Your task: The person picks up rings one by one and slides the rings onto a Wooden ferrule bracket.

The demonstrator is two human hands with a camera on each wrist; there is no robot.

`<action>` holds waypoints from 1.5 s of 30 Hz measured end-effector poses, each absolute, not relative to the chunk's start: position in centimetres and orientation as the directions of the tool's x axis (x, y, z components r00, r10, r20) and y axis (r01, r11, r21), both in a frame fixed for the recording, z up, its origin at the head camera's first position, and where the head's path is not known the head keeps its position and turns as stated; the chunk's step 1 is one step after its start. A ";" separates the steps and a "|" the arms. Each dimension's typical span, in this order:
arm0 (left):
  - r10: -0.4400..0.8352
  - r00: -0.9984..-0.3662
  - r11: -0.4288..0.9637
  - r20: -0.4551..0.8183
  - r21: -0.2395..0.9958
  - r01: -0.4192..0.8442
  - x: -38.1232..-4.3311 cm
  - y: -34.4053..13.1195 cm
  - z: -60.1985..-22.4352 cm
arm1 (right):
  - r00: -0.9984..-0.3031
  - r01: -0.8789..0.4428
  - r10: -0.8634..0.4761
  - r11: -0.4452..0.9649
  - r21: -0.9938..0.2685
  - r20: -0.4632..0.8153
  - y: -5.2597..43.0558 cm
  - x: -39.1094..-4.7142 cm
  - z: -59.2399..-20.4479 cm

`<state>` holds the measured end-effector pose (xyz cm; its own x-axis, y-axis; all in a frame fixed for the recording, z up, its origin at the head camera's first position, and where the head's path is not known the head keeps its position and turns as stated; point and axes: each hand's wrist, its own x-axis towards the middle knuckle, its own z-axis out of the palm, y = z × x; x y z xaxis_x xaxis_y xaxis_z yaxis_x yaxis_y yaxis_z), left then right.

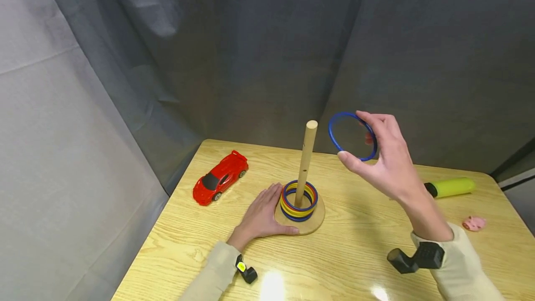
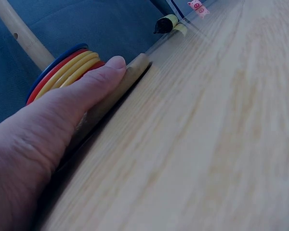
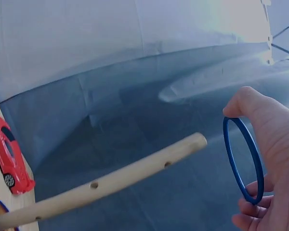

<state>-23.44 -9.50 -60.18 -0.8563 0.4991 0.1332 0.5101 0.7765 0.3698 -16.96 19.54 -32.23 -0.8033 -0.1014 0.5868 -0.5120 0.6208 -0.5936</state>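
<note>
A wooden ring-toss stand has an upright peg (image 1: 306,164) on a round base (image 1: 319,219). Several stacked rings (image 1: 297,213) in blue, red and yellow lie around the peg's foot. My left hand (image 1: 260,217) grips the base's near left edge; in the left wrist view the thumb (image 2: 98,83) lies along its rim. Raised to the right of the peg, my right hand (image 1: 388,164) pinches a single blue ring (image 3: 254,155) between thumb and fingers. The ring hangs tilted in the air, apart from the peg top.
A red toy car (image 1: 220,178) sits left of the stand on the wooden table (image 1: 351,254). Over at the right lie a yellow-green cylinder with a black end (image 1: 453,187) and a small pink pig (image 1: 474,223). Grey curtains (image 1: 267,59) stand behind the table.
</note>
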 end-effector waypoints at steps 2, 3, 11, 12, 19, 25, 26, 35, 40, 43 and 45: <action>0.500 -0.855 0.775 0.135 0.370 0.512 -23.4 -9.5 -60.2 | -0.796 -0.525 -0.110 0.614 -0.590 0.595 18.9 -17.1 -31.8; 0.501 -0.855 0.773 0.136 0.373 0.512 -23.4 -9.5 -60.1 | -0.793 -0.532 -0.115 0.611 -0.587 0.598 18.6 -17.2 -31.7; 0.503 -0.856 0.772 0.123 0.382 0.509 -23.5 -9.6 -60.2 | -0.760 -0.582 -0.166 0.605 -0.544 0.629 16.9 -18.3 -30.8; 0.502 -0.856 0.772 0.120 0.384 0.507 -23.5 -9.5 -60.2 | -0.757 -0.586 -0.173 0.606 -0.538 0.630 16.7 -18.5 -30.8; 0.504 -0.855 0.768 0.122 0.390 0.508 -23.4 -9.5 -60.3 | -0.776 -0.576 -0.202 0.611 -0.543 0.597 16.0 -19.0 -31.2; 0.502 -0.857 0.768 0.122 0.393 0.506 -23.4 -9.4 -60.2 | -0.799 -0.554 -0.216 0.626 -0.548 0.561 15.6 -19.7 -32.2; 0.501 -0.857 0.769 0.120 0.393 0.504 -23.4 -9.4 -60.2 | -0.802 -0.551 -0.217 0.629 -0.549 0.556 15.5 -19.7 -32.4; 0.501 -0.859 0.775 0.107 0.388 0.500 -23.4 -9.3 -60.3 | -0.838 -0.509 -0.222 0.646 -0.569 0.498 15.4 -20.3 -34.7; 0.506 -0.854 0.769 0.118 0.387 0.509 -23.4 -9.5 -60.3 | -0.853 -0.489 -0.224 0.660 -0.570 0.472 15.3 -20.4 -36.2; 0.506 -0.854 0.769 0.118 0.388 0.509 -23.4 -9.5 -60.3 | -0.858 -0.483 -0.230 0.666 -0.568 0.459 15.3 -20.4 -37.1; 0.505 -0.856 0.771 0.114 0.386 0.507 -23.4 -9.5 -60.2 | -0.862 -0.477 -0.232 0.672 -0.567 0.450 15.2 -20.3 -37.7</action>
